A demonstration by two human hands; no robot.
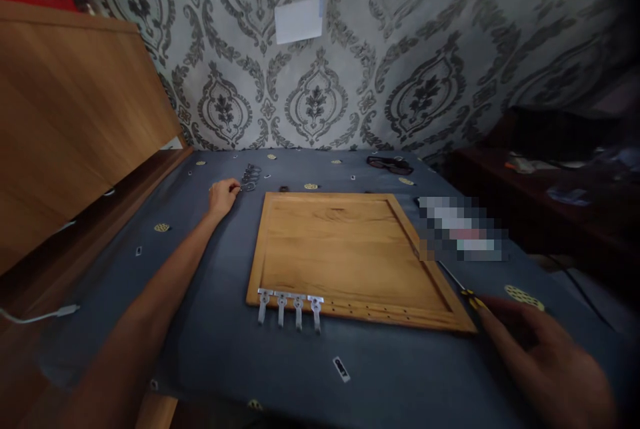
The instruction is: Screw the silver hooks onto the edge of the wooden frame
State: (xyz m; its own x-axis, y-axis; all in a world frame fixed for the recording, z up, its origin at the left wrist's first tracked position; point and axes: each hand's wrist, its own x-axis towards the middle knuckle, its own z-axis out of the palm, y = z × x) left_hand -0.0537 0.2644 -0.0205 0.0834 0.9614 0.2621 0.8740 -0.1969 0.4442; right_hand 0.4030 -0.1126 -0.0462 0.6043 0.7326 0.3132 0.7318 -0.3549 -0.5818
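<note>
A wooden framed board [345,255] lies flat on a table covered with a blue cloth [215,342]. Several small metal hooks [290,305] hang off the board's near edge at the left. My left hand [223,194] reaches far out to the back left, its fingers pinched at a heap of metal hooks [251,177]. My right hand [545,362] rests at the near right, fingers curled round a screwdriver [463,285] with a yellow and black handle, whose shaft points away along the board's right edge.
Dark glasses [390,163] lie at the table's far edge. A blurred-out object [463,229] sits right of the board. A wooden cabinet [70,122] stands at the left, a dark side table [550,195] at the right. A white cable [45,314] lies at the left.
</note>
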